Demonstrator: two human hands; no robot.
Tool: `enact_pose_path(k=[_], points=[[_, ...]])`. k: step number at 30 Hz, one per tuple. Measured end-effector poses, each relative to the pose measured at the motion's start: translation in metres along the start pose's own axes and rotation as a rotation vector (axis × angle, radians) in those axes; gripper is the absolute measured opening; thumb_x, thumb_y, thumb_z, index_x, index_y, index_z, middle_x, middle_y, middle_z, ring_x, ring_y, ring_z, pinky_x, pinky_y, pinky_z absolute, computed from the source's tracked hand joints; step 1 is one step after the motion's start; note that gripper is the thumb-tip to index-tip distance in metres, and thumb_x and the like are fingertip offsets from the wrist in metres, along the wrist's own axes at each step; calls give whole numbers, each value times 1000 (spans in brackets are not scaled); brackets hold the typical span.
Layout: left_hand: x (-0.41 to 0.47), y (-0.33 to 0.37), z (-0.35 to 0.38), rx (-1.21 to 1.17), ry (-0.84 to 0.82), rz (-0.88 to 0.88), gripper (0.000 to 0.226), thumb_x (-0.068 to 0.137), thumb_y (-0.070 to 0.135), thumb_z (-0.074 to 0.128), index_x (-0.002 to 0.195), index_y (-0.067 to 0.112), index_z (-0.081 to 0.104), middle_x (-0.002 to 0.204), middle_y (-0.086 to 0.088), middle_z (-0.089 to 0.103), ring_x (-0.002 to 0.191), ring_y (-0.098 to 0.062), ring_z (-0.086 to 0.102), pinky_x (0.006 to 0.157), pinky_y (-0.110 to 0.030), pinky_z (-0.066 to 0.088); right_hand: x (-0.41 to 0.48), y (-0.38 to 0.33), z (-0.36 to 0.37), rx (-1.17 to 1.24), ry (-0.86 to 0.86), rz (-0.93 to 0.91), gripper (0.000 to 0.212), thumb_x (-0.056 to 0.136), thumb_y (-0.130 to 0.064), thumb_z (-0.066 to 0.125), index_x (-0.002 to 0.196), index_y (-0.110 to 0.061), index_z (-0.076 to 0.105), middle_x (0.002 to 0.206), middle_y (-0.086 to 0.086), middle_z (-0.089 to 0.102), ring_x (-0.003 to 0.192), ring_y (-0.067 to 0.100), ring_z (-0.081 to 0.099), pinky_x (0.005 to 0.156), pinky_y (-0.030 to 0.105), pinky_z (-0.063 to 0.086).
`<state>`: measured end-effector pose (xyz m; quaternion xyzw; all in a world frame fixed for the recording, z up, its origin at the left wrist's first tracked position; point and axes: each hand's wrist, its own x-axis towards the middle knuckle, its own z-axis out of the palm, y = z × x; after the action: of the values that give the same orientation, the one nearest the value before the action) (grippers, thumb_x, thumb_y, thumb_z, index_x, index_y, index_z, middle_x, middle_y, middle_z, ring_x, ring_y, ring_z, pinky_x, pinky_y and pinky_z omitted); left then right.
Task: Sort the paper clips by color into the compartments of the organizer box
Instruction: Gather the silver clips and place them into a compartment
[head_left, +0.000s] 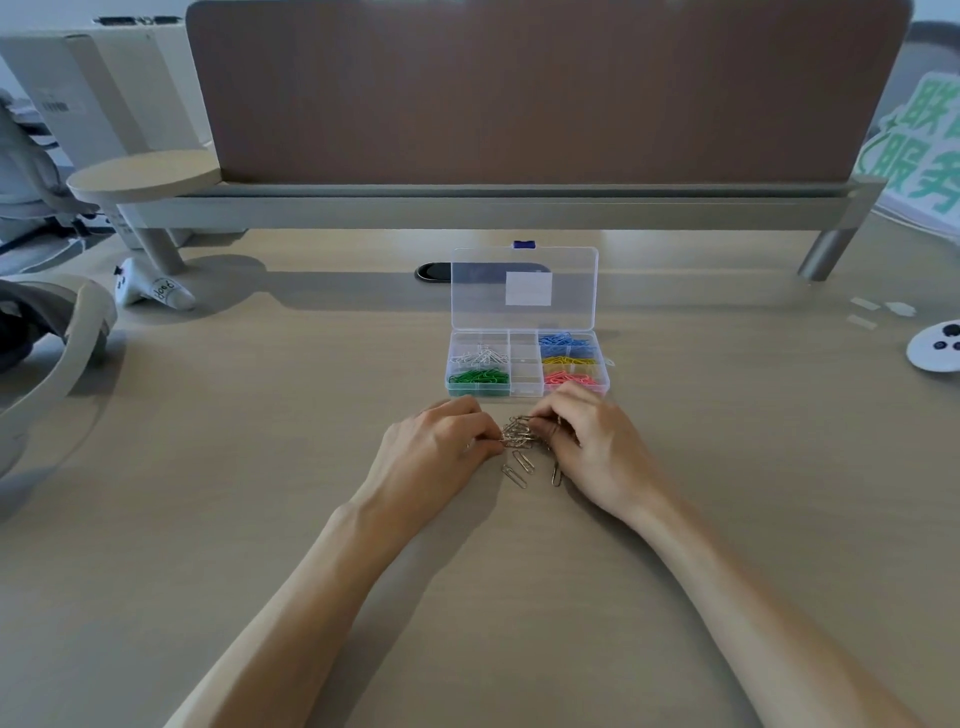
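Head view: the left hand (436, 447) and right hand (592, 447) close on the heap of bronze-toned paper clips (519, 434) on the table (260, 415). Each hand's fingers pinch clips, seemingly to gather them. Just beyond, the organizer box (523, 364) lies open, its middle compartments free to take them.

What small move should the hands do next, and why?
Probably lift the pinched bunch of metal clips toward an empty middle compartment of the organizer box. Both the left hand and the right hand pinch it; the coloured clips lie sorted inside.
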<state>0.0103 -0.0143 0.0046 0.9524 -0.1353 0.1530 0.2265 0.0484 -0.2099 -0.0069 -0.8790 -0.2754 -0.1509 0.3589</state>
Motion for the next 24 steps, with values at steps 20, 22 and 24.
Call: enact_pose_path(k=[20,22,24], points=[[36,-17,-11,-298,243,-153,5,84,33,71,79,34,70,81,17,65,65,-4,50,64,-32,45,27,-4,-6,23,210,75,14,92,-24,63,84,-14,67,79,-5,57,70,11,51,65,24,41],[53,-21,-15,-289,265,-202,4,83,36,71,79,35,72,82,16,68,67,-8,52,66,-33,48,47,-1,-4,-52,181,95,15,93,-26,61,84,-16,65,80,-8,54,74,14,51,66,28,39],[71,-24,-15,-243,249,-263,5,84,36,71,83,33,74,85,15,69,68,-6,53,65,-29,46,67,3,0,-114,137,125,14,93,-26,60,85,-16,65,83,-7,54,81,18,53,70,31,40]])
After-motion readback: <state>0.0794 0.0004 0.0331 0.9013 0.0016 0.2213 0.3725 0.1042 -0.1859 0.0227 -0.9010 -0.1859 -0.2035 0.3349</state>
